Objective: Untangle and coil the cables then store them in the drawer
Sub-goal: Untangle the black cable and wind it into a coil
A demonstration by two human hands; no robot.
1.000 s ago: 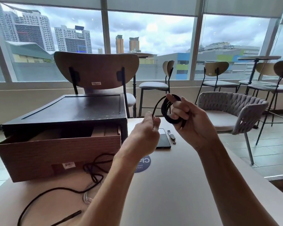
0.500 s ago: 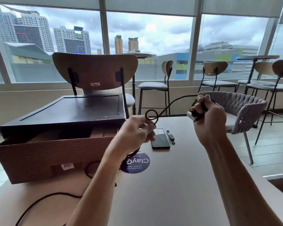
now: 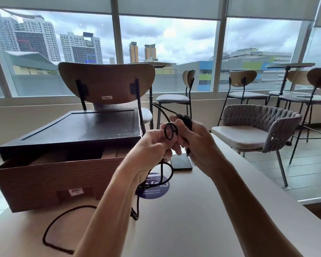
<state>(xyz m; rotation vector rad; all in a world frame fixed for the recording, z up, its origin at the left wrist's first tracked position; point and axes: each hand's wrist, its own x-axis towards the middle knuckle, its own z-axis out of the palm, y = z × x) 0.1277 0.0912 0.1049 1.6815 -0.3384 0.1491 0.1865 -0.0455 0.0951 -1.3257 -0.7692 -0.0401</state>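
Change: half a second ago the hands were apart with a span of black cable [image 3: 135, 216] drawn between them; now they meet above the desk [image 3: 193, 219], and the left hand [image 3: 154, 145] brings a small loop [image 3: 165, 131] up against the coil [image 3: 186, 120] in the right hand [image 3: 196, 143].
Meaning: this looks like one more turn being laid onto the coil, so winding is under way but far from finished.
Left hand: raised in front of the chest with the back of the hand to the camera. Its grip is closed, fingers curled round the cable just below the small loop, which stands up above the knuckles.
Right hand: level with the left and touching it, wrist bent inward. Its grip is closed round the wound turns, whose top shows above the fingers, while a short end hangs below the hand over the phone [image 3: 181, 162].
Cable: the slack drops from the left hand to the desk, kinks into loose loops near the forearm and trails in a wide arc toward the near edge.
Drawer: the drawer [image 3: 59, 179] stands pulled open on the left of the desk, well apart from the coil, so storing is not yet begun.
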